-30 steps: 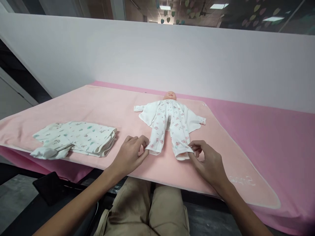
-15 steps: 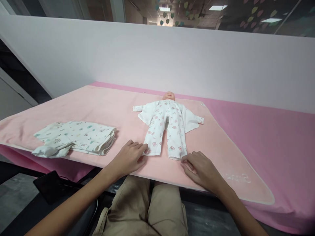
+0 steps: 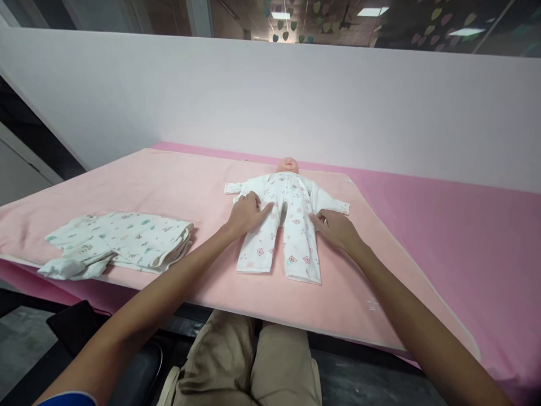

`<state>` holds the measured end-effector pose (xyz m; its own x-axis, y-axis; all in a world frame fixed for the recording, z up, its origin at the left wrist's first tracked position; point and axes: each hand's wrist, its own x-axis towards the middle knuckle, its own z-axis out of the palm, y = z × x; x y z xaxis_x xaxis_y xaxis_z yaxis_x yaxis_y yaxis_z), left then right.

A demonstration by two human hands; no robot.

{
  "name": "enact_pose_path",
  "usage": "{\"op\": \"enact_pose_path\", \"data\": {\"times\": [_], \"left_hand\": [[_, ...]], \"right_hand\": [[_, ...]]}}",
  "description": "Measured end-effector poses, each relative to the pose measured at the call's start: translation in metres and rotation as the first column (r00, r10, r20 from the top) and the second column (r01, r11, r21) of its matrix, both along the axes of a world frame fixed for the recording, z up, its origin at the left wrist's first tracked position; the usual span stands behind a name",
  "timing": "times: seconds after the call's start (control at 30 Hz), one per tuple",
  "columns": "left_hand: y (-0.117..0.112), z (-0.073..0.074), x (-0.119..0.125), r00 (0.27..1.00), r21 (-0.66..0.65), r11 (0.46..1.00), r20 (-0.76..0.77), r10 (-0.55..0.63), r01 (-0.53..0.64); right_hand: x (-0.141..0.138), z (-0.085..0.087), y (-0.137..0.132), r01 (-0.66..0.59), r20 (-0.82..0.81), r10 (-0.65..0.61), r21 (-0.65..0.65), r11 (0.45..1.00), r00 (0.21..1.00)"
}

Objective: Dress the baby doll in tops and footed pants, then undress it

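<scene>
A baby doll point(image 3: 288, 164) lies on its back in a white long-sleeved baby shirt point(image 3: 326, 198), arms spread. Over its front are white baby trousers point(image 3: 301, 239) with small pink prints, legs laid flat toward me. My left hand point(image 3: 247, 214) is at the left side of the trousers, fingers curled on the shirt's side flap and thumb resting over the trouser leg. On the opposite side my right hand point(image 3: 338, 228) has its thumb and fingertips closed at the shirt's other flap, beside the trousers. Both hands partly cover the flaps.
Folded white baby clothes point(image 3: 131, 239) with green prints lie at the left near the table's front edge. A pale pink blanket point(image 3: 177, 180) covers the table over a darker pink cloth point(image 3: 443, 225). A white partition point(image 3: 270, 101) stands behind.
Both hands have moved from the trouser cuffs up and away from me to the doll's sides. The shirt flaps, spread out before, are now partly drawn in under the hands.
</scene>
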<state>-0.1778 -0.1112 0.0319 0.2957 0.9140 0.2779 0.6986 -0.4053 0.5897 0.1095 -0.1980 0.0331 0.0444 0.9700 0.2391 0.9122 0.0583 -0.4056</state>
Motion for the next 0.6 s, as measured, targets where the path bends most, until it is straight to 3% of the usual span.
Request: {"op": "enact_pose_path", "data": {"times": [0.17, 0.33, 0.5, 0.6], "left_hand": [[0.016, -0.021, 0.002, 0.999, -0.119, 0.992, 0.006, 0.040, -0.039], [0.010, -0.022, 0.001, 0.999, -0.217, 0.975, 0.012, -0.042, 0.043], [0.006, -0.016, -0.001, 0.958, -0.409, 0.882, 0.252, -0.137, 0.233], [0.003, -0.006, -0.005, 0.925, -0.516, 0.806, 0.366, -0.098, 0.289]], "right_hand": [[-0.009, -0.021, 0.005, 0.009, -0.140, -0.011, -0.011, 1.000, 0.990], [-0.034, -0.016, -0.010, -0.108, -0.365, 0.065, -0.099, 0.989, 0.929], [-0.039, -0.008, -0.016, -0.177, -0.531, 0.046, -0.198, 0.964, 0.846], [-0.029, -0.008, -0.015, -0.243, -0.700, -0.045, -0.306, 0.920, 0.713]]}}
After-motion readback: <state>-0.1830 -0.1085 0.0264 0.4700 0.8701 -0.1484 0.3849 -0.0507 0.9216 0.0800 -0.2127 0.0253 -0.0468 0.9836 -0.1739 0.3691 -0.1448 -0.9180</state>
